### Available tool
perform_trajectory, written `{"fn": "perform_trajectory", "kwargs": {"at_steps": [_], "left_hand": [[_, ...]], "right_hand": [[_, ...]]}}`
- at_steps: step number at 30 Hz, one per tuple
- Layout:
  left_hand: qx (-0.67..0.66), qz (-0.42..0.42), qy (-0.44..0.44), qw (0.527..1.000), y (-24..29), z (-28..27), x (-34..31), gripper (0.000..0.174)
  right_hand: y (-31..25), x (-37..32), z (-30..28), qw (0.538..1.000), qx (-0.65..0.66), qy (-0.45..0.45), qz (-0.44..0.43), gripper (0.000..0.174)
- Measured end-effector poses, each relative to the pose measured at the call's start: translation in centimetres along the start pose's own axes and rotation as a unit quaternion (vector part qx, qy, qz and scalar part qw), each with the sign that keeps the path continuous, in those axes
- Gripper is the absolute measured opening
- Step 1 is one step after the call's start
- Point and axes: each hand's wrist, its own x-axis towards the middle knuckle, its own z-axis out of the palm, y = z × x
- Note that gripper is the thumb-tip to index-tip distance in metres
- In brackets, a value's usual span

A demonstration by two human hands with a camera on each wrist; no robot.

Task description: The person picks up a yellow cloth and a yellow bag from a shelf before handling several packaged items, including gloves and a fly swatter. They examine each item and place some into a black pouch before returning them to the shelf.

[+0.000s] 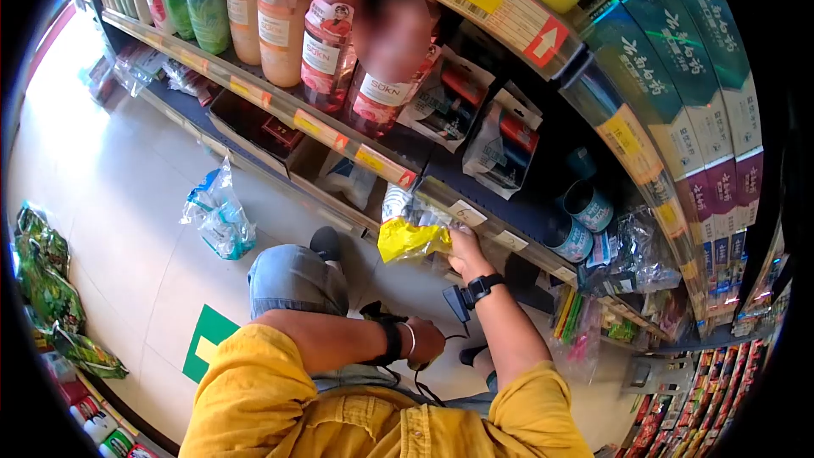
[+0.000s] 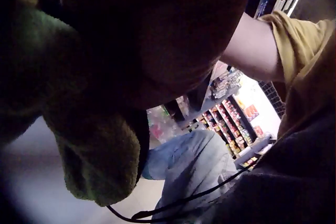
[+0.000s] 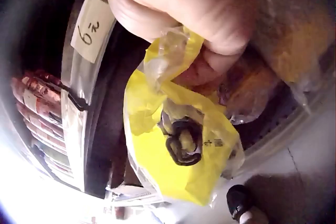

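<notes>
My right hand [image 1: 462, 249] pinches the gathered top of a yellow and clear plastic bag [image 1: 413, 240] at the lower shelf's front edge. In the right wrist view the bag [image 3: 173, 166] hangs from the curled fingers, with a black looped shape on its front. My left hand [image 1: 426, 342] is low in front of my body, its fingers curled. A dark green fuzzy cloth [image 2: 100, 155] fills much of the left wrist view, which is too dark to show how the fingers lie on it.
Pink SOKN bottles [image 1: 326, 51] line the upper shelf, with boxed packs [image 1: 502, 142] to their right. Dark cups [image 1: 588, 205] and a clear plastic bag [image 1: 640, 246] sit further right. A blue and clear plastic bag [image 1: 222, 214] lies on the floor.
</notes>
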Motion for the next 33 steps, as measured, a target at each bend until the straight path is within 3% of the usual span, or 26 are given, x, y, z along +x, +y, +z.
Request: {"fn": "perform_trajectory", "kwargs": {"at_steps": [2,6,8,10,14,22,24,26,27,28,33], "left_hand": [[-0.01,-0.022,-0.013,1.0,0.1,-0.9,-0.6,0.028],[0.02,-0.01,-0.092,0.995,-0.3,-0.9,-0.6,0.035],[-0.014,-0.002,-0.073,0.997,-0.6,0.2,-0.4,0.035],[-0.047,0.071,-0.033,0.996,-0.6,-0.4,-0.8,0.031],[-0.094,0.017,-0.036,0.995,-0.4,0.1,-0.7,0.025],[-0.151,0.07,-0.149,0.975,1.1,0.4,0.3,0.031],[-0.146,0.042,-0.156,0.976,2.2,-0.6,0.5,0.03],[-0.146,0.022,-0.145,0.978,2.6,-1.2,0.7,0.03],[-0.145,0.02,-0.147,0.978,2.7,-1.3,1.0,0.03],[-0.142,-0.001,-0.132,0.981,2.7,-1.3,1.3,0.03],[-0.14,-0.051,-0.084,0.985,1.9,-1.2,2.7,0.031]], "right_hand": [[0.1,-2.0,-1.4,0.996,0.055,-0.057,0.047,0.024],[-0.4,-6.9,-3.8,0.988,0.1,-0.078,0.085,0.023],[-0.6,-9.3,-5.0,0.989,0.108,-0.058,0.083,0.024],[0.4,-10.7,-7.6,0.986,0.123,-0.079,0.085,0.026],[2.1,-13.4,-11.3,0.983,0.148,-0.087,0.066,0.025],[5.8,-19.7,-19.8,0.988,0.155,0.005,0.016,0.026],[9.1,-20.3,-24.1,0.994,-0.044,0.005,-0.098,0.028],[9.6,-22.4,-26.3,0.965,-0.188,0.004,-0.184,0.029],[6.9,-24.7,-24.6,0.992,0.018,0.026,-0.123,0.03],[5.4,-26.0,-23.8,0.972,0.223,0.048,-0.056,0.031],[6.1,-26.3,-27.7,0.968,0.206,0.122,-0.076,0.027]]}}
